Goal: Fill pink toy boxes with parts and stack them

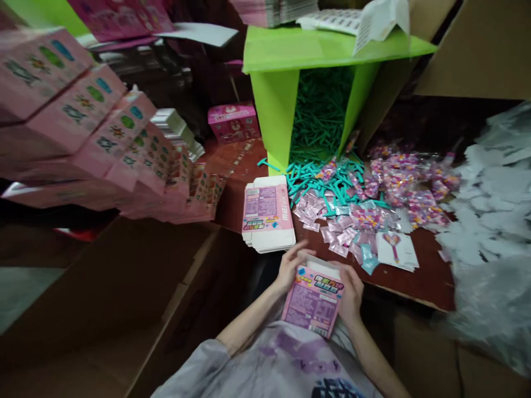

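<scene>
A pink and purple cardboard box [313, 303] is held upright before my body, its white top flap [321, 266] raised. My right hand [352, 288] is closed around its right edge near the top. At its upper left corner, my left hand [289, 270] grips the edge, with some fingers stretched towards the flap and slightly blurred. Just beyond my left hand lies a stack of flattened pink boxes [269, 213] on the dark red table. Small pink sachets [338, 235] and white cards with a wand picture [396, 250] lie beyond my right hand.
Teal T-shaped sticks [321, 119] spill from a lime-green box [274, 105]. Bags of colourful beads [400, 177] lie to its right, beside white pieces in clear plastic [489, 193]. Pink printed boxes [95, 130] are stacked at left, above an open brown carton [166, 309].
</scene>
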{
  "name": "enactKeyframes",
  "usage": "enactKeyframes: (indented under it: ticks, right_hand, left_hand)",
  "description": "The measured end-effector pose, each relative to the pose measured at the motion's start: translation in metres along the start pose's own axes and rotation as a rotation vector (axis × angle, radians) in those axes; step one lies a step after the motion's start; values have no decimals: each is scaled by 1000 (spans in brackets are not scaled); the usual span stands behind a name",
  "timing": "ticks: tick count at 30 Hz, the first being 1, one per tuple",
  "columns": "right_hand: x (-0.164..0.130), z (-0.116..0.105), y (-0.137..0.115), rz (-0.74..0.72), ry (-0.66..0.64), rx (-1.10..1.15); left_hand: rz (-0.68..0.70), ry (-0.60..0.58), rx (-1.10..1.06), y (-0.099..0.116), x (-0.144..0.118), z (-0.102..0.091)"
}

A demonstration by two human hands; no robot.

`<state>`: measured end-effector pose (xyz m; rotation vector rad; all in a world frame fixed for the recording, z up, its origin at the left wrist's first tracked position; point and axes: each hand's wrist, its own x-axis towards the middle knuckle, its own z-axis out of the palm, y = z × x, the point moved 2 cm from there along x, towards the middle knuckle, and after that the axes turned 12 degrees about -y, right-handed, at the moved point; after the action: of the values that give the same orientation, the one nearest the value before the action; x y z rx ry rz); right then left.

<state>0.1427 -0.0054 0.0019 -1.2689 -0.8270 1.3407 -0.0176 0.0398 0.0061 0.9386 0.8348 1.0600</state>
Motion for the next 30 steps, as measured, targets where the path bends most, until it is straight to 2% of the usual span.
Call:
enactKeyframes:
  ticks: [3,5,7,11,16,19,22,24,26,27,28,29,30]
  right_hand:
    - [5,2,4,-69,42,-127]
    - [7,2,7,-76,49,-118]
    - [9,1,11,-73,24,-70]
    - [8,-6,14,-139,-82,-53]
    - [0,-23,9,-236,-268,-295]
    - [1,-28,6,-185,-379,-389]
    - [8,-23,-3,-10,-525,-331]
    - [17,-13,-22,123,-689,-296]
    - [28,-1,-58,143,-825,-399]
    - [35,6,-83,75,-838,-504]
    - [41,15,-113,-59,-804,-612]
    - [46,27,-147,-237,-746,-708]
    - [49,42,-182,-451,-630,-768]
  left_hand:
    - [48,28,146,-6,-4,-5]
    - [25,115,156,-10,-7,-8]
    - [16,141,140,-14,-8,-9]
    - [77,78,130,-15,-14,-9]
    - [98,101,151,-17,-27,-12]
    - [90,97,244,-15,-32,-11]
    - [121,163,325,-2,-42,-10]
    - [182,183,390,14,-54,-11]
    - [300,181,456,36,-67,-15]
    - [390,212,486,49,-75,-19]
    - [494,281,509,63,-81,-26]
    - [600,382,522,77,-88,-34]
    - [695,502,524,91,-94,-44]
